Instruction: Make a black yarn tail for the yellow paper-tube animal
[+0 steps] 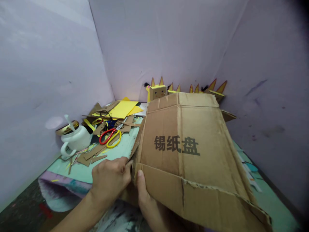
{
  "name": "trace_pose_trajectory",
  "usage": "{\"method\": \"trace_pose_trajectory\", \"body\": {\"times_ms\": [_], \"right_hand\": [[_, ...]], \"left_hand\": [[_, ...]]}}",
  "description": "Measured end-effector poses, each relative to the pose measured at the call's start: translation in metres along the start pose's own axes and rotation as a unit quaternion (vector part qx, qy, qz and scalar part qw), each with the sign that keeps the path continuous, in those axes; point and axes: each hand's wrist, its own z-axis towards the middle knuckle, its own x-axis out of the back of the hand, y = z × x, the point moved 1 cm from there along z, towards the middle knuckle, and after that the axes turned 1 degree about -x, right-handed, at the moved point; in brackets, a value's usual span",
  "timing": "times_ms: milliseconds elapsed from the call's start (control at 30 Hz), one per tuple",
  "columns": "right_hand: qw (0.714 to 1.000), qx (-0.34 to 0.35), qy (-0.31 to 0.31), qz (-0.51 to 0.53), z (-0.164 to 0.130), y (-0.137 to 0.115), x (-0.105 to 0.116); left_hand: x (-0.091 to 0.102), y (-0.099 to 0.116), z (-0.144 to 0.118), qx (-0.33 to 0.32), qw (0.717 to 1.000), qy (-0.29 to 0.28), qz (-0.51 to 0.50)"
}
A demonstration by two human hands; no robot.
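A large flattened cardboard box (202,129) with dark printed characters fills the right half of the view, tilted up over the table. My left hand (109,174) is closed on its left edge, fingers curled round the board. Just right of it, my right hand (147,193) grips the same box near the lower left corner. Its thumb lies on the near flap, and the other fingers are hidden beneath. Creases run across the board, and the near flap's edge is torn.
Red-and-yellow-handled scissors (112,137) lie among cardboard scraps (96,154) on the green table (82,169). A white mug (77,140) stands at the left. Yellow paper (123,109) lies behind. Cardboard figures with pointed ears (158,91) line the back wall.
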Motion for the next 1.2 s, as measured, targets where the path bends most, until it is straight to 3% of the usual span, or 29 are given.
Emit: {"method": "trace_pose_trajectory", "body": {"times_ms": [100, 233, 333, 467, 667, 767, 1033, 1200], "right_hand": [[0.999, 0.019, 0.002, 0.025, 0.010, 0.000, 0.003], [0.997, 0.071, 0.023, 0.001, 0.013, -0.003, -0.002], [0.992, 0.118, 0.032, -0.020, 0.008, -0.008, -0.005], [0.996, 0.078, 0.033, 0.001, -0.001, -0.012, -0.001], [0.998, 0.059, -0.008, 0.030, -0.009, -0.002, 0.000], [0.999, 0.045, -0.020, 0.008, -0.015, 0.009, -0.001], [0.998, -0.020, -0.056, -0.034, -0.015, 0.007, 0.006], [0.995, -0.047, -0.077, -0.050, -0.013, 0.003, 0.008]], "left_hand": [[0.009, 0.006, 0.002, -0.022, 0.999, -0.038, 0.009], [0.024, 0.011, 0.011, -0.081, 0.994, -0.008, 0.066], [0.033, 0.009, 0.022, -0.120, 0.988, -0.040, 0.091], [0.033, 0.000, 0.029, -0.151, 0.984, -0.087, 0.050], [0.018, -0.011, 0.023, -0.157, 0.985, -0.053, -0.048], [0.013, -0.015, 0.023, -0.157, 0.982, -0.069, -0.080], [0.026, -0.004, 0.037, -0.125, 0.982, -0.139, -0.002], [0.035, 0.001, 0.049, -0.143, 0.977, -0.157, 0.031]]}}
